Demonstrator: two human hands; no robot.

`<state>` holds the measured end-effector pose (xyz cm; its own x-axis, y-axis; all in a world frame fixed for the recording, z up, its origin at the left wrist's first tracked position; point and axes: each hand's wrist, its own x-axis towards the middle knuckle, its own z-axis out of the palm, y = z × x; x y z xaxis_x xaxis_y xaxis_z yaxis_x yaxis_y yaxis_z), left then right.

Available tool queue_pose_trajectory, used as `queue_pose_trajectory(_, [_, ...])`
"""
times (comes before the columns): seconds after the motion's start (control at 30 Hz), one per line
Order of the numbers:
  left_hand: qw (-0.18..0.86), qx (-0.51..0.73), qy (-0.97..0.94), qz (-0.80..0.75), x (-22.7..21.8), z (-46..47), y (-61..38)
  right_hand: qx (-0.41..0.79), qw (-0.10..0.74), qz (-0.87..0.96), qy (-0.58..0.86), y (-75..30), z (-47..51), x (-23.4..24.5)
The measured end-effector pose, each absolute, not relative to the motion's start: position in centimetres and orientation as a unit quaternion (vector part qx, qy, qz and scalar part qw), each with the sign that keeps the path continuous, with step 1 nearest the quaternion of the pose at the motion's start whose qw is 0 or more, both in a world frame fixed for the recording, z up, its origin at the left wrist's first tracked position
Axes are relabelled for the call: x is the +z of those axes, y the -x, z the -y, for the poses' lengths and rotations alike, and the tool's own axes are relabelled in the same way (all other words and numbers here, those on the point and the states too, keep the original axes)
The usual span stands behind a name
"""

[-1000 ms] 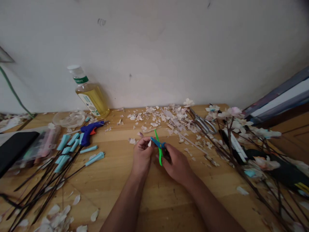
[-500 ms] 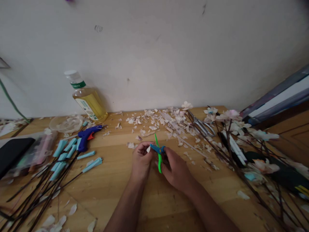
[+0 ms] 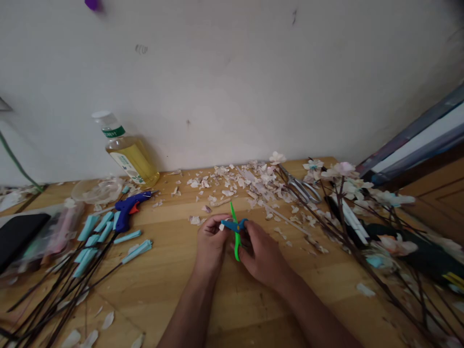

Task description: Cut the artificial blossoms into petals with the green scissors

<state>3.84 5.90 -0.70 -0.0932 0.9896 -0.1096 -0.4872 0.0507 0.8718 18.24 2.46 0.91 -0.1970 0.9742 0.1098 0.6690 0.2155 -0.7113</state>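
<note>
Both bare forearms come up from the near edge over the wooden table [image 3: 174,280] and meet at its middle, wrists low, knuckles turned up. The right hand [image 3: 263,256] is closed round the handles of the small scissors [image 3: 235,227], fingers curled tight, thumb side facing the other hand. The green and blue halves cross in an X, so the blades stand apart, the green tip pointing away toward the wall. The left hand [image 3: 212,241] is closed too, its fingertips pinching a white scrap [image 3: 221,226] right at the blue blade; whether blade and scrap touch cannot be told. Just beyond the hands lies a scatter of pale petal clippings [image 3: 253,181]. To the left a blue glue gun [image 3: 128,210] rests near teal-tipped stems [image 3: 90,237]. Farther back, against the wall, a bottle [image 3: 126,154] of yellow liquid carries a green neck band and a pale label, both too small to read.
</note>
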Motion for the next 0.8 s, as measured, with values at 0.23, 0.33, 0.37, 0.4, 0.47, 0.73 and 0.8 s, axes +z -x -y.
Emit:
queue_pose_trajectory(0.23, [0.6,0.625,-0.305,-0.394,-0.51,-6.09,-3.88,0.281,0.278,0.713,0.579,-18.31,-2.66,0.72])
queue_pose_trajectory(0.33, [0.604,0.625,-0.306,-0.389,-0.5,-6.12,-3.86,0.277,0.279,0.713,0.58,-18.26,-2.68,0.74])
queue_pose_trajectory(0.37, [0.605,0.625,-0.304,-0.389,-0.5,-6.11,-3.86,0.275,0.279,0.713,0.582,-18.25,-2.68,0.72])
queue_pose_trajectory(0.4, [0.607,0.624,-0.302,-0.389,-0.5,-6.1,-3.86,0.273,0.28,0.712,0.583,-18.24,-2.7,0.68])
queue_pose_trajectory(0.47, [0.608,0.622,-0.3,-0.392,-0.5,-6.07,-3.9,0.271,0.283,0.712,0.583,-18.25,-2.76,0.54])
queue_pose_trajectory(0.73, [0.616,0.615,-0.307,-0.384,-0.99,-6.08,-3.83,0.272,0.293,0.714,0.576,-18.24,-2.76,0.35])
queue_pose_trajectory(0.8, [0.61,0.613,-0.316,-0.391,-1.12,-6.09,-3.76,0.273,0.293,0.715,0.573,-18.2,-2.66,0.44])
